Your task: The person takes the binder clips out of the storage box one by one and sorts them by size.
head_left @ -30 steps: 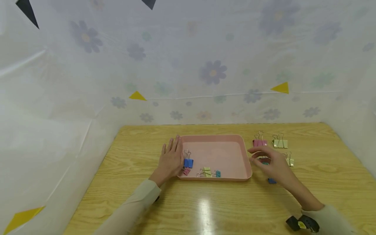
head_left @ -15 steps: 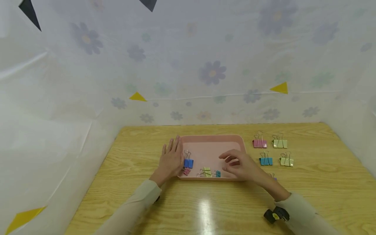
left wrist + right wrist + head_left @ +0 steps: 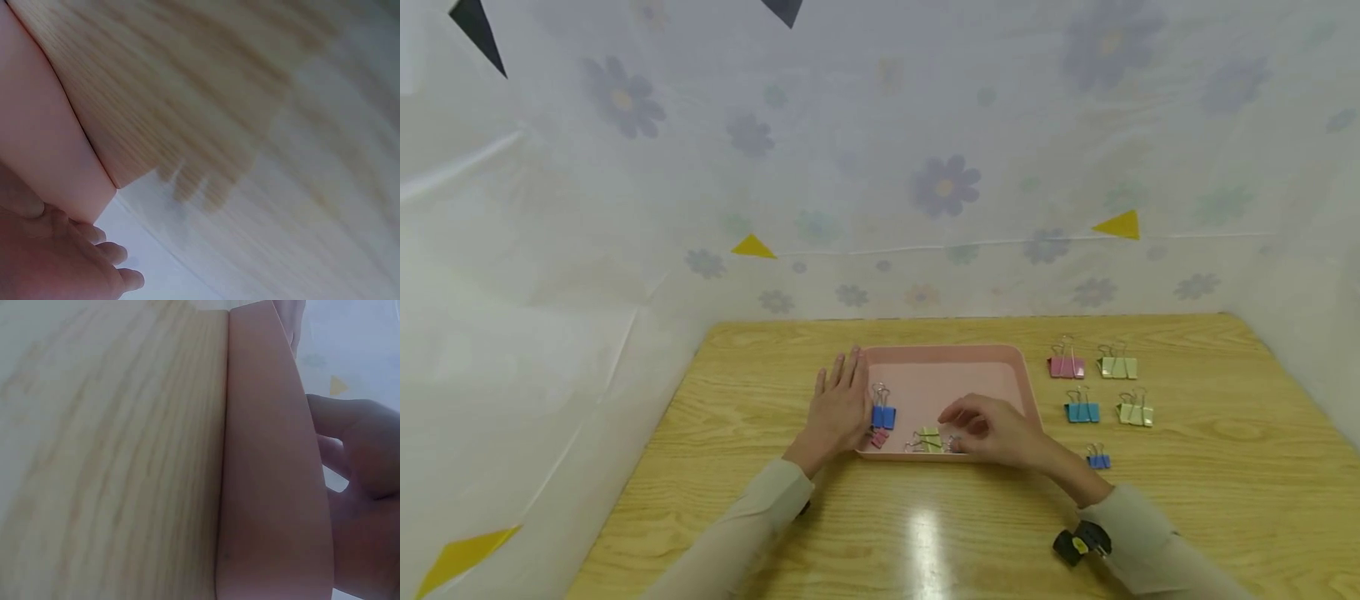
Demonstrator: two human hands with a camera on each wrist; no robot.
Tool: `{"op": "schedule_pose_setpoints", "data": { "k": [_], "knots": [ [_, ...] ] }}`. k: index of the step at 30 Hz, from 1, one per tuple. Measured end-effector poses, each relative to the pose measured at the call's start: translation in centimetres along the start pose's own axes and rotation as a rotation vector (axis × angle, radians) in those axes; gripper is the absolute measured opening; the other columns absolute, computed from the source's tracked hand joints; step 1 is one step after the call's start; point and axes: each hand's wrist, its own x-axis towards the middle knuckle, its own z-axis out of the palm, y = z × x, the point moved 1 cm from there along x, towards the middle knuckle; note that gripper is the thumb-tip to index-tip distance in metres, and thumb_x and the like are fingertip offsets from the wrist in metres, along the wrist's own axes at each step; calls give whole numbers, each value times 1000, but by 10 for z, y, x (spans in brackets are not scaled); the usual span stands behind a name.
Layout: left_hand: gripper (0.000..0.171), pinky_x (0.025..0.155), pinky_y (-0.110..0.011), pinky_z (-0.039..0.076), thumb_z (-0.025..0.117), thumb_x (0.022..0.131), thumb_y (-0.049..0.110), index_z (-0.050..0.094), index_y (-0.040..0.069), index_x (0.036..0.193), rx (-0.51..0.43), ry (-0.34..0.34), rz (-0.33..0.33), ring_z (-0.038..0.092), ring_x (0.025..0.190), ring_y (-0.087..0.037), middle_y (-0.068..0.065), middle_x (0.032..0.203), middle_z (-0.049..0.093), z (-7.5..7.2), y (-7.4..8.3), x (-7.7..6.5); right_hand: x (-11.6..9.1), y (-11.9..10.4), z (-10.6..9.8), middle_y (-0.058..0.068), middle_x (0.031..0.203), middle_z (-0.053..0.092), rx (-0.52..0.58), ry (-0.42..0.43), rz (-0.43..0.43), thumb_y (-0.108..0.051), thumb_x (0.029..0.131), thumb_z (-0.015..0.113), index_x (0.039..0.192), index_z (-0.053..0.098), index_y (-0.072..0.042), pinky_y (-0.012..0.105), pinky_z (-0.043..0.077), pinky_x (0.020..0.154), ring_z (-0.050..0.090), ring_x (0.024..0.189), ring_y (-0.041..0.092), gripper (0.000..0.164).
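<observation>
A tiny clip (image 3: pixel 951 443) is by the right fingers (image 3: pixel 962 405), bent, can't tell if pinching; left fingers (image 3: pixel 852 370) straight against the tray (image 3: pixel 940 383)

Table (image 3: pixel 752 375): was wood-grained.
Sheet (image 3: pixel 850 192): hung behind table, flower-printed.
Yellow triangles (image 3: pixel 1122 225): sat on sheet.
Black triangle (image 3: pixel 477 33): showed upper left.

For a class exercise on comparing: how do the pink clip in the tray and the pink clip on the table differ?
Size: the small pink clip is clearly smaller than the large pink clip.
Place: the small one lies inside the tray; the large one is on the table.
Pose: the small one lies askew; the large one sits fairly square.
Shared: both are pink.
</observation>
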Motion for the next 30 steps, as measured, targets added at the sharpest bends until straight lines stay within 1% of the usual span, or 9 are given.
{"op": "schedule_pose_setpoints", "data": {
  "k": [5, 9, 13, 16, 20, 22, 27, 30],
  "knots": [
    [62, 122, -60, 13, 31, 111, 25, 13, 2, 164, -13, 9, 1, 13, 156, -38, -14, 171, 10, 0, 1, 0, -1, 6, -2, 6, 104, 71, -9, -34, -3, 1, 89, 77, 109, 73, -5, 37, 60, 81, 70, 95, 24, 21],
    [62, 122, -60, 13, 31, 110, 25, 13, 1, 164, -18, 22, 10, 13, 156, -38, -15, 171, 11, 1, 0, 0, 0, 10, -4, 2, 101, 70, -33, -62, 4, 4, 87, 75, 103, 76, -8, 31, 59, 78, 67, 90, 18, 20],
    [62, 122, -61, 14, 32, 110, 25, 14, 1, 164, -12, 22, 9, 14, 156, -39, -15, 171, 12, 0, 1, -1, 2, 10, -3, -2, 97, 69, -49, -92, 14, 4, 88, 73, 95, 77, -13, 28, 57, 74, 64, 85, 13, 19],
    [62, 122, -60, 14, 32, 111, 25, 13, 1, 164, -7, 12, 1, 13, 156, -38, -15, 171, 11, -2, 1, -1, 3, 8, -3, -2, 93, 69, -50, -104, 14, 4, 87, 73, 91, 76, -13, 27, 55, 70, 62, 81, 10, 18],
    [62, 122, -60, 13, 31, 111, 25, 12, 2, 164, -6, 5, -5, 12, 156, -37, -14, 171, 10, -3, 2, -2, 3, 6, -3, -2, 89, 68, -55, -96, 18, 5, 86, 75, 89, 74, -11, 26, 55, 68, 61, 78, 7, 17],
    [62, 122, -60, 13, 31, 111, 25, 12, 2, 164, -4, 8, -4, 13, 156, -37, -14, 171, 10, -3, 2, -1, 3, 5, -3, -2, 88, 67, -52, -89, 32, 2, 88, 76, 88, 74, -10, 26, 55, 68, 62, 77, 7, 13],
    [62, 122, -61, 15, 31, 110, 25, 14, 1, 164, -3, 24, 10, 15, 155, -39, -15, 171, 13, -2, 1, -1, 1, 4, -5, -5, 88, 67, -35, -49, 76, -7, 90, 78, 88, 72, -11, 27, 56, 71, 64, 79, 8, 7],
    [62, 122, -61, 15, 32, 110, 25, 14, 1, 164, 4, 22, 8, 15, 155, -38, -15, 171, 13, -3, 1, -2, 0, 6, -6, -5, 90, 69, -21, -15, 91, -6, 90, 78, 88, 72, -13, 28, 57, 76, 68, 83, 10, 9]
  ]
}}
